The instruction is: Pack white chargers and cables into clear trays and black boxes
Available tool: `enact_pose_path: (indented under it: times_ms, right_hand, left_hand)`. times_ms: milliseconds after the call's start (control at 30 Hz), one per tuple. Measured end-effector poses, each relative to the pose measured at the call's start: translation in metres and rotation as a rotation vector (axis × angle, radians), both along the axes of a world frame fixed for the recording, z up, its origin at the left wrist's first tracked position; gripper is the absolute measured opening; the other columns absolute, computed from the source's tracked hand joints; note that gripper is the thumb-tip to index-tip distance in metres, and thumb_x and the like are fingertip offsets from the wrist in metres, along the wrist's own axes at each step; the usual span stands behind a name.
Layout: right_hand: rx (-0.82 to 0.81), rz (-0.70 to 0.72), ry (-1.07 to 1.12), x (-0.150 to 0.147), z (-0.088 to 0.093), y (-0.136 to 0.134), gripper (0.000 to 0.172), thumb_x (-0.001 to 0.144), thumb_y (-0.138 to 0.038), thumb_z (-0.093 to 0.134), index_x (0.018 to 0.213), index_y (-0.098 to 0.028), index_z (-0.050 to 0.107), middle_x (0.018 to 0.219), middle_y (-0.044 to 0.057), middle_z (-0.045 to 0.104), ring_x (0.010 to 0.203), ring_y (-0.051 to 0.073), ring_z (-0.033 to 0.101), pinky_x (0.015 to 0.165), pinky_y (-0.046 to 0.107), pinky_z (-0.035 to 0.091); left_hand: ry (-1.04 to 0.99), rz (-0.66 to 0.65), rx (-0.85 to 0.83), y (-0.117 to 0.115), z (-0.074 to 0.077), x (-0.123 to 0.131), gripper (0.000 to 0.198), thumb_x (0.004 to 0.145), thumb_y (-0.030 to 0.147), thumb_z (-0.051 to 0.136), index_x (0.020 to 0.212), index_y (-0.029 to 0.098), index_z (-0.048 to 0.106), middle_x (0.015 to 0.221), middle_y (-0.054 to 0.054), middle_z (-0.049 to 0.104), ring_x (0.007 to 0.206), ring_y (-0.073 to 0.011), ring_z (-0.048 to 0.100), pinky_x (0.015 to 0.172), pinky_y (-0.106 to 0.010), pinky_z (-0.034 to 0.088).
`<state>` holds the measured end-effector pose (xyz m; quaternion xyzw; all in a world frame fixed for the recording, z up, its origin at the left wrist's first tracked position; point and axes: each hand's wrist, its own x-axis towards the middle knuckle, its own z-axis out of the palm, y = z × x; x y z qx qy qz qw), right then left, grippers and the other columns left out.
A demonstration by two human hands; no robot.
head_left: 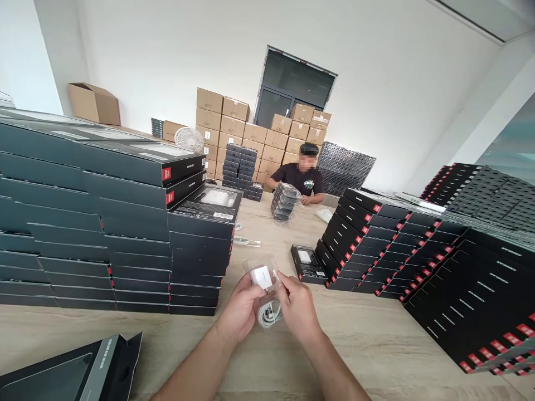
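Note:
Over the near middle of the wooden table (376, 345), both my hands grip a clear plastic tray (262, 273). It holds a white charger (262, 277) with a coiled white cable (270, 313) below it. My left hand (239, 312) closes on the tray's left side. My right hand (297, 309) pinches its right side. An open dark box sleeve (71, 373) lies at the near left. A single black product box (308, 263) lies flat just beyond my right hand.
Tall stacks of black boxes (104, 223) stand on the left, and slanted rows of black boxes (418, 250) fill the right. A person in a black shirt (301, 178) sits at the far end with a wrapped bundle (284, 201). Cardboard cartons (251, 133) line the back wall.

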<state>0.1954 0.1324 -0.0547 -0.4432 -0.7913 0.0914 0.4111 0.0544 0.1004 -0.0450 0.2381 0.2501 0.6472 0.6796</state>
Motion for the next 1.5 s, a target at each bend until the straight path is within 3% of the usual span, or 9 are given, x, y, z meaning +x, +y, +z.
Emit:
enact_pose_path:
  times_ms: [233,367,533,700,833,933,1067,1233,1500]
  right_hand:
    - [0.007,-0.003,-0.333,0.001,0.014,-0.004,0.043,0.091,-0.009,0.045,0.127,-0.012,0.067,0.094,0.012,0.075,0.083,0.022,0.071,0.076,0.029,0.052]
    - [0.018,-0.075,-0.54,0.002,0.02,-0.007,0.043,0.087,-0.008,0.049,0.125,-0.015,0.068,0.089,0.011,0.075,0.077,0.022,0.071,0.067,0.029,0.05]
    - [0.028,-0.095,-0.601,-0.002,0.02,-0.01,0.038,0.088,-0.009,0.049,0.118,-0.018,0.071,0.086,0.01,0.075,0.073,0.021,0.07,0.062,0.027,0.046]
    - [0.009,-0.1,-0.689,-0.003,0.021,-0.015,0.043,0.089,-0.013,0.049,0.127,-0.018,0.068,0.088,0.011,0.076,0.071,0.022,0.07,0.06,0.029,0.045]
    - [-0.032,-0.079,-0.591,0.005,0.021,-0.018,0.049,0.089,-0.016,0.049,0.136,-0.026,0.062,0.088,0.006,0.072,0.072,0.02,0.068,0.062,0.028,0.048]
    - [-0.068,-0.01,-0.416,0.012,0.012,-0.015,0.056,0.087,-0.017,0.052,0.142,-0.032,0.055,0.095,0.005,0.066,0.085,0.02,0.067,0.074,0.029,0.053]
    - [-0.134,0.108,-0.193,0.015,-0.008,-0.007,0.066,0.081,-0.01,0.052,0.143,-0.032,0.052,0.114,0.005,0.063,0.107,0.019,0.062,0.093,0.032,0.053]
    - [-0.144,0.211,-0.089,0.012,-0.018,0.004,0.069,0.08,-0.006,0.05,0.144,-0.032,0.051,0.12,0.004,0.064,0.114,0.019,0.06,0.098,0.033,0.051]
    - [-0.118,0.279,-0.018,0.014,-0.016,0.006,0.048,0.098,-0.016,0.04,0.14,-0.031,0.056,0.122,0.004,0.068,0.113,0.017,0.062,0.099,0.033,0.05]
  left_hand:
    - [0.062,-0.021,0.033,-0.001,0.002,0.0,0.036,0.056,0.006,0.066,0.09,0.016,0.072,0.09,-0.007,0.078,0.094,-0.0265,0.071,0.087,-0.037,0.052]
    - [0.062,-0.029,0.031,-0.001,0.001,-0.001,0.034,0.056,0.005,0.064,0.087,0.016,0.071,0.087,-0.006,0.077,0.091,-0.0258,0.071,0.086,-0.037,0.052]
    - [0.056,-0.048,0.033,-0.002,-0.004,-0.001,0.033,0.055,0.005,0.064,0.086,0.016,0.07,0.088,-0.006,0.077,0.093,-0.0266,0.07,0.085,-0.037,0.052]
    - [0.01,-0.046,-0.018,-0.004,-0.006,-0.003,0.037,0.053,0.004,0.063,0.086,0.016,0.071,0.084,-0.006,0.076,0.087,-0.0256,0.071,0.085,-0.038,0.052]
    - [-0.008,-0.013,-0.03,-0.002,-0.005,-0.009,0.042,0.054,0.002,0.064,0.093,0.017,0.071,0.084,-0.004,0.076,0.085,-0.0241,0.071,0.089,-0.04,0.051]
    - [-0.031,0.008,-0.055,-0.001,-0.005,-0.013,0.052,0.054,0.002,0.063,0.103,0.019,0.069,0.087,-0.003,0.076,0.082,-0.0232,0.07,0.084,-0.038,0.052]
    - [-0.017,0.021,-0.074,0.0,-0.009,-0.013,0.06,0.053,0.002,0.062,0.111,0.021,0.066,0.084,-0.001,0.075,0.073,-0.0202,0.069,0.073,-0.032,0.05]
    - [-0.069,0.005,-0.066,0.001,-0.012,-0.014,0.063,0.055,0.003,0.063,0.115,0.022,0.064,0.089,-0.002,0.075,0.081,-0.0227,0.07,0.074,-0.033,0.05]
    - [-0.106,0.006,-0.063,0.0,-0.012,-0.014,0.064,0.057,0.003,0.063,0.119,0.019,0.065,0.089,-0.004,0.076,0.079,-0.0229,0.071,0.079,-0.035,0.051]
